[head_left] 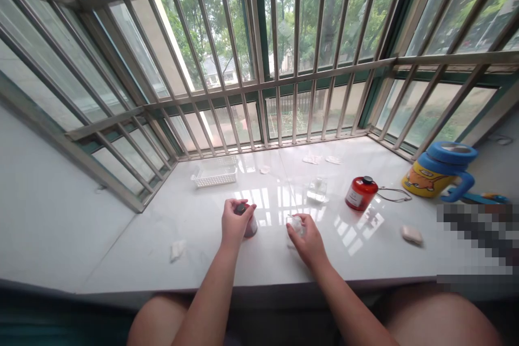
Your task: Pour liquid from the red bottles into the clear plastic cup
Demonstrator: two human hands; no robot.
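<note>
My left hand [236,220] closes its fingers round the black cap of a small dark red bottle [250,228], which stands upright on the white counter [267,265]. To its right, my right hand [307,239] is wrapped round the top of a small clear bottle [295,224]; my fingers hide part of it. Beyond the right hand lies a clear, box-like container [317,190]. A larger red bottle [360,194] with a black cap and a white label stands further right.
A white perforated basket [215,177] sits at the back left. Crumpled white tissue [177,250] lies left, with flat white pieces [312,160] near the window bars. On the right are a blue-and-yellow mug [433,170], a thin cord [394,193] and a pale, soap-like block [412,234].
</note>
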